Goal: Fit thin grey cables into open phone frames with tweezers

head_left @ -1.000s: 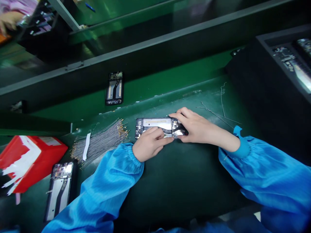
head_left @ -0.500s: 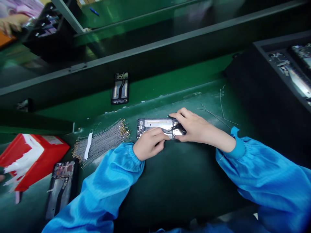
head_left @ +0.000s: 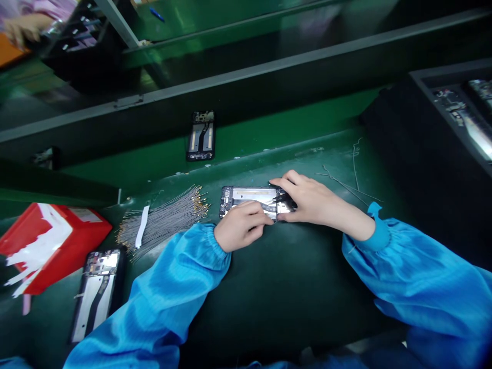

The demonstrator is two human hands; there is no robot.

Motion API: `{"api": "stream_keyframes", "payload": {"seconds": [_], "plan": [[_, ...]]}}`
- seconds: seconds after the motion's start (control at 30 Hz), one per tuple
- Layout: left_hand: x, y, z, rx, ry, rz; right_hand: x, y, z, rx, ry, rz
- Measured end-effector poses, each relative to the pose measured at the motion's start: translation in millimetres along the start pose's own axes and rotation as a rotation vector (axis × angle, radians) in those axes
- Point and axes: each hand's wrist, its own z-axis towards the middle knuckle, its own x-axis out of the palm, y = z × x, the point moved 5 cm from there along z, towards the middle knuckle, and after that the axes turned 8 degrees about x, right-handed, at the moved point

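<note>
Near the centre of the frame, an open phone (head_left: pixel 251 195) lies flat on the green desk (head_left: pixel 292 287), its long side running across the view. My right hand (head_left: pixel 313 201) is clamped on its right end, the index finger at the upper edge and the thumb at the lower one. Under that palm a dark, pointed tool (head_left: pixel 277 199) reaches over the phone's inside; it may be tweezers, but my hand covers most of it. My left hand (head_left: pixel 242 225) lies across the lower part of the phone, fingers curled and the index tip at the lower edge; I cannot tell whether they pinch anything. Left of centre sits a bundle of thin grey cables (head_left: pixel 169 220) with gold-coloured ends, a white strip (head_left: pixel 142 227) across it. Farther left is a red box (head_left: pixel 86 233) with white paper strips (head_left: pixel 54 241), and in the lower left a second open phone (head_left: pixel 92 302) lies near my blue sleeve. A third open phone (head_left: pixel 201 136) rests above the bundle, left of upper centre. Right of my right hand are loose wires (head_left: pixel 346 187), and a black box (head_left: pixel 418 148) holding phone parts (head_left: pixel 459 115) fills the right side.
</note>
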Motion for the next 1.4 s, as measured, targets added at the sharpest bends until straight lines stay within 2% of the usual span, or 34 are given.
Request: {"api": "stream_keyframes", "payload": {"seconds": [0.27,0.53,0.83,1.1,1.4], "plan": [[1.2,1,-1,-0.005,0.011,-0.001,-6,16,2,-0.039,-0.051,-0.189],[0.4,3,-2,-0.043,-0.063,0.008,-5,15,1,-0.210,-0.003,0.016],[2.3,5,0,-0.101,-0.104,0.100,-10,18,3,-0.206,-0.017,-0.052],[4.3,5,4,-0.137,-0.085,0.176,-7,20,6,-0.206,0.002,-0.066],[-0.8,2,4,-0.075,-0.077,0.053,-1,18,5,-0.192,0.012,0.031]]}}
